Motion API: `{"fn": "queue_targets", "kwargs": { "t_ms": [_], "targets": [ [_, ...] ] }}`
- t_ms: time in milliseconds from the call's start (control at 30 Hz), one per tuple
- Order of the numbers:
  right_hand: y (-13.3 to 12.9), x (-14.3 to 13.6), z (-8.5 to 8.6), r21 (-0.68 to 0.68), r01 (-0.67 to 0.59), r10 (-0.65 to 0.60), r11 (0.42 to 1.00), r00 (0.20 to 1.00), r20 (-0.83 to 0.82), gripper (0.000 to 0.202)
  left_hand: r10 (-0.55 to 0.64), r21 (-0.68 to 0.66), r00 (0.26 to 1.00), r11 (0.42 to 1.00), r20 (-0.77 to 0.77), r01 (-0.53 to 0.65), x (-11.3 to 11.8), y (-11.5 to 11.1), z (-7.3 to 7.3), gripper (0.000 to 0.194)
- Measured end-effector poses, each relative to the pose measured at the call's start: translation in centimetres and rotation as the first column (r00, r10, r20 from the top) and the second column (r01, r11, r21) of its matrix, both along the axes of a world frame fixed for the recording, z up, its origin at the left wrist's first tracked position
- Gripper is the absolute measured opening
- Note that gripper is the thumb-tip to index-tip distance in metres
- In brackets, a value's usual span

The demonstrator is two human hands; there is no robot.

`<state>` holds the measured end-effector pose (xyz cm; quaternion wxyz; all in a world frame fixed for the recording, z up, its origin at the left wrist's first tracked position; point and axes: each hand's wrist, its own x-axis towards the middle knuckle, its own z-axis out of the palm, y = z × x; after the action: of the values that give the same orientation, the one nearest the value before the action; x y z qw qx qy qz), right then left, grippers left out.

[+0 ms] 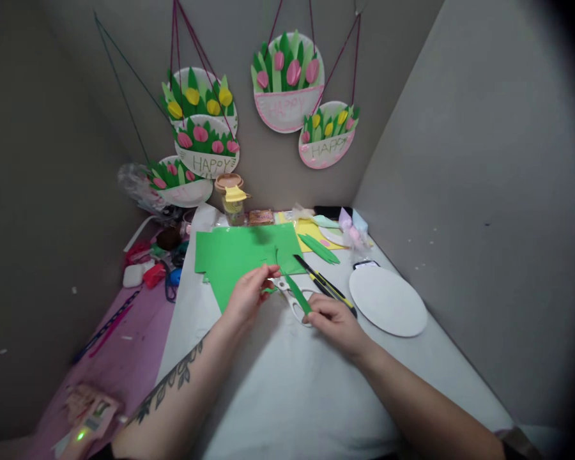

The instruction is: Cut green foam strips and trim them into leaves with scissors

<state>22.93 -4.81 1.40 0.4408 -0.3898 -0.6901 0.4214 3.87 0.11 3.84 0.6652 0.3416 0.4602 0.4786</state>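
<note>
My right hand (334, 319) is closed on the lower end of a green paper leaf (297, 292), whose narrow tip points up and left. The fingertips of my left hand (252, 287) are pinched together on a thin green paper strip (276, 257) beside that leaf. Below and between both hands lie white-handled scissors (283, 285), partly covered by the leaf and the right fingers. Green paper sheets (249, 249) spread out behind my left hand. A yellow-and-black utility knife (330, 287) rests just past my right hand, near a stack of cut green leaves (319, 248).
At right lies a white paper plate (388, 300). A lidded cup (234, 204) stands at the back by the wall, where several tulip plate baskets (288, 105) hang. Piping bags (352, 223) lie back right. Mixed items sit on a pink surface (138, 345) at left, near another person's hand (79, 434).
</note>
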Motion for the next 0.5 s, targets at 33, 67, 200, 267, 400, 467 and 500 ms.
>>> {"fn": "queue_targets", "kwargs": {
  "t_ms": [33, 67, 200, 267, 400, 467, 500],
  "targets": [
    [0.1, -0.1, -0.1, -0.011, 0.033, -0.033, 0.999, 0.999, 0.022, 0.025, -0.054, 0.040, 0.998, 0.998, -0.022, 0.055, 0.2, -0.2, 0.0, 0.045],
    [0.2, -0.2, -0.2, -0.022, 0.056, -0.055, 0.998, 0.997, 0.049, 0.026, -0.107, 0.080, 0.992, 0.991, -0.060, 0.111, 0.4, -0.5, 0.0, 0.046],
    [0.3, -0.6, -0.7, -0.033, 0.047, -0.042, 0.998, 0.987, 0.155, 0.025, -0.128, 0.192, 0.955, 0.964, -0.268, 0.183, 1.4, -1.3, -0.8, 0.038],
    [0.2, -0.8, -1.0, -0.062, 0.049, -0.039, 0.997, 0.987, 0.159, 0.013, -0.121, 0.198, 0.945, 0.962, -0.303, 0.187, 1.7, -1.5, -1.3, 0.038],
    [0.1, -0.8, -1.2, -0.064, 0.070, -0.061, 0.996, 0.989, 0.135, 0.017, -0.222, 0.164, 0.921, 0.944, -0.320, 0.285, 2.0, -1.7, -1.5, 0.042],
    [0.1, -0.7, -1.2, -0.032, 0.044, -0.040, 0.998, 0.993, 0.113, 0.027, -0.264, 0.134, 0.915, 0.939, -0.307, 0.316, 2.1, -1.8, -1.5, 0.046],
    [0.2, -0.6, -1.1, -0.026, 0.029, -0.027, 0.999, 0.995, 0.096, 0.030, -0.277, 0.120, 0.915, 0.939, -0.293, 0.323, 2.1, -1.8, -1.5, 0.047]
  ]
}}
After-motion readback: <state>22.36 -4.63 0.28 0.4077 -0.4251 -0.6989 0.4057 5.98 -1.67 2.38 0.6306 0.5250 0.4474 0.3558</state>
